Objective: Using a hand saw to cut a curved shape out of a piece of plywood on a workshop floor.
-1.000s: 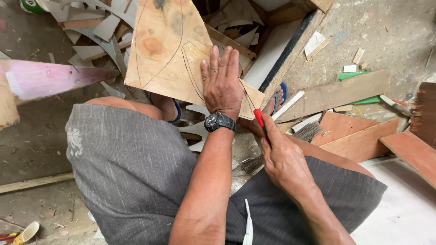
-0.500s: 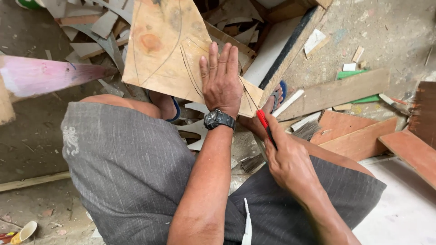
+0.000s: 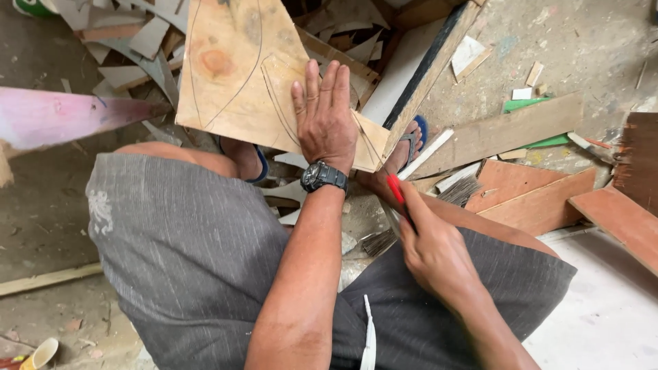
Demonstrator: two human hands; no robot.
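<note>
My left hand [image 3: 327,115] lies flat, fingers spread, on a thin plywood sheet [image 3: 240,68] with curved pencil lines drawn on it; a black wristwatch [image 3: 322,176] sits on that wrist. The sheet rests over my knees and tilts away from me. My right hand [image 3: 432,247] is closed around a red pen [image 3: 396,192], its tip close to the sheet's near right corner. I sit in grey shorts, with blue sandals on my feet below the sheet.
Wood offcuts and scraps litter the concrete floor. A long plank [image 3: 510,133] and reddish boards [image 3: 541,199] lie to the right. A pink board [image 3: 62,116] juts in from the left, and a dark-edged board [image 3: 428,72] leans behind the sheet.
The view has shifted slightly. My right hand with the red pen has drawn back a little from the sheet's corner toward my lap. The left hand stays pressed on the sheet.
</note>
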